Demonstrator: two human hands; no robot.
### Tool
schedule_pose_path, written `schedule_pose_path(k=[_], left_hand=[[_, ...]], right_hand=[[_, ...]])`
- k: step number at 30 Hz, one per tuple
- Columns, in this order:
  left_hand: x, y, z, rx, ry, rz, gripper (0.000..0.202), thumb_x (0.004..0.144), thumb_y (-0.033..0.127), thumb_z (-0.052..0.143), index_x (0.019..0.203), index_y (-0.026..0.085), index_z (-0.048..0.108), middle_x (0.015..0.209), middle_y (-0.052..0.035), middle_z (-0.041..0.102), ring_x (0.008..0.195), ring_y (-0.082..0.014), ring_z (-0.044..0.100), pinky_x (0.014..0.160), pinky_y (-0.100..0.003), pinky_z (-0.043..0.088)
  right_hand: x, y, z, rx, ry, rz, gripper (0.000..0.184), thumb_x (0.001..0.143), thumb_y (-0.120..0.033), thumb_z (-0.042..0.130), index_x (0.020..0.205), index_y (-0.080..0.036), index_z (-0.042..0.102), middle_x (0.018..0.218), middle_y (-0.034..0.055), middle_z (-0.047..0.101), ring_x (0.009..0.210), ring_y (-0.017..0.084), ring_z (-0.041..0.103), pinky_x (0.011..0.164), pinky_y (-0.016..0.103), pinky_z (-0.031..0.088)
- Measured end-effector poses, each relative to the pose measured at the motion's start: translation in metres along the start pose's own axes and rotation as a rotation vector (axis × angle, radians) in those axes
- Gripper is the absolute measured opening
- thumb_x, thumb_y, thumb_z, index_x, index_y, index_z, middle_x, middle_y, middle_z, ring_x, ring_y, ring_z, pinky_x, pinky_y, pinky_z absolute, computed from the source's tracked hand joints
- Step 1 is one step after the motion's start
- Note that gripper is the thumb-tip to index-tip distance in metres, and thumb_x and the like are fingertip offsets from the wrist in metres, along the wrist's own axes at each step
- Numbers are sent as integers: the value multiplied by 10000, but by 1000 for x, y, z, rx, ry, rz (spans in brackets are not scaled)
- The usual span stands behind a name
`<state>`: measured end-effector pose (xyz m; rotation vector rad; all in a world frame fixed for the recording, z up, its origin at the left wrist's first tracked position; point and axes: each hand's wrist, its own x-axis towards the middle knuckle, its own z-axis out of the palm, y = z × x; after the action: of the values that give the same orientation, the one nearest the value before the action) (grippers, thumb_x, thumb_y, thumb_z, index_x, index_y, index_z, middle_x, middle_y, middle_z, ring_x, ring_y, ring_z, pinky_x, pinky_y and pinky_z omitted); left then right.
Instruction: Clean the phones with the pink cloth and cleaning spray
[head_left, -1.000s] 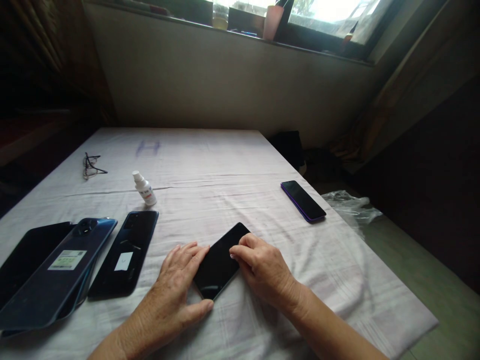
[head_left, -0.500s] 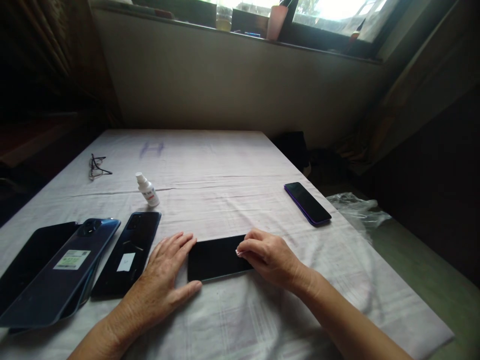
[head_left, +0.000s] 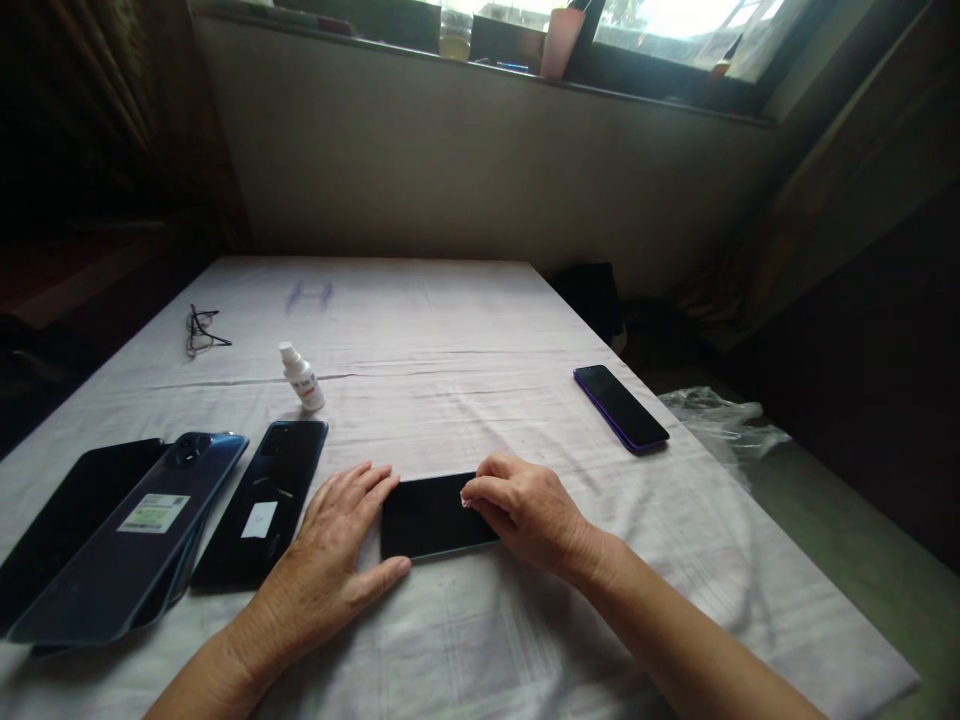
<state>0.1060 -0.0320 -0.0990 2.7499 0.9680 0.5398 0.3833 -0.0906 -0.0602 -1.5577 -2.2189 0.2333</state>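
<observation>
A dark smartphone lies flat on the cloth, its black face up. Around its left end rests my left hand, fingers at the far edge and thumb at the near edge, holding the phone between them. Over the right part of the phone, my right hand is closed in a pinch on a small white wipe, which touches the screen; most of the wipe is hidden by the fingers. Just left of my left hand lies a dark phone with a white label on its back.
Several stacked phones lie at the left. A white bottle stands beyond them, with eyeglasses farther back. A purple-edged phone rests near the table's right edge, and clear plastic hangs past that edge.
My right hand has moved left along the phone's screen with the wipe. My left hand keeps its place at the phone's left end. The whole view has shifted slightly.
</observation>
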Motion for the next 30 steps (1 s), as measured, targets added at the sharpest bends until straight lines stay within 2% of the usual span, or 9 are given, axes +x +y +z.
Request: schedule_pose_path(k=[3, 8, 15, 23, 28, 30], left_hand=[[0, 0, 0, -2, 1, -1, 725, 855, 405, 685, 1500, 241, 397, 1532, -115, 506, 1426, -358, 436, 1163, -578, 356], [0, 1, 0, -14, -9, -12, 716, 850, 412, 683, 1490, 236, 417, 1523, -118, 515, 1427, -361, 434, 1173, -578, 340], [0, 4, -1, -32, -21, -44, 716, 844, 389, 682, 1493, 247, 416, 1533, -117, 507, 1434, -357, 428, 1189, -564, 321], [1, 4, -3, -4, -36, -35, 720, 851, 385, 685, 1490, 232, 391, 1531, -131, 507, 1439, -361, 423, 1170, -592, 343], [1, 4, -1, -4, -12, -51, 731, 816, 377, 711, 1468, 244, 409, 1520, -131, 515, 1434, -364, 429, 1171, -575, 348], [1, 7, 1, -5, 14, -71, 721, 781, 382, 740, 1421, 239, 439, 1511, -138, 520, 1426, -369, 437, 1167, -584, 348]], right_hand=[[2, 0, 0, -5, -12, -3, 162, 966, -201, 590, 931, -241, 742, 902, 16, 693, 781, 144, 652, 664, 228, 430], [18, 1, 3, -75, -1, 80, 160, 962, -194, 597, 930, -247, 745, 950, 21, 704, 799, 150, 652, 652, 233, 419], [7, -1, 1, -3, -13, -2, 152, 965, -198, 600, 937, -252, 739, 914, 7, 698, 770, 127, 646, 656, 219, 423], [21, -4, 6, -78, 10, 72, 154, 961, -192, 600, 934, -248, 742, 933, 23, 701, 800, 144, 642, 651, 222, 423], [3, -3, -4, 106, -40, -33, 165, 942, -148, 605, 922, -244, 738, 884, 12, 695, 760, 135, 654, 662, 219, 458], [-9, -3, -9, 221, 27, -17, 177, 962, -147, 574, 934, -235, 725, 899, 20, 694, 768, 130, 658, 685, 220, 484]])
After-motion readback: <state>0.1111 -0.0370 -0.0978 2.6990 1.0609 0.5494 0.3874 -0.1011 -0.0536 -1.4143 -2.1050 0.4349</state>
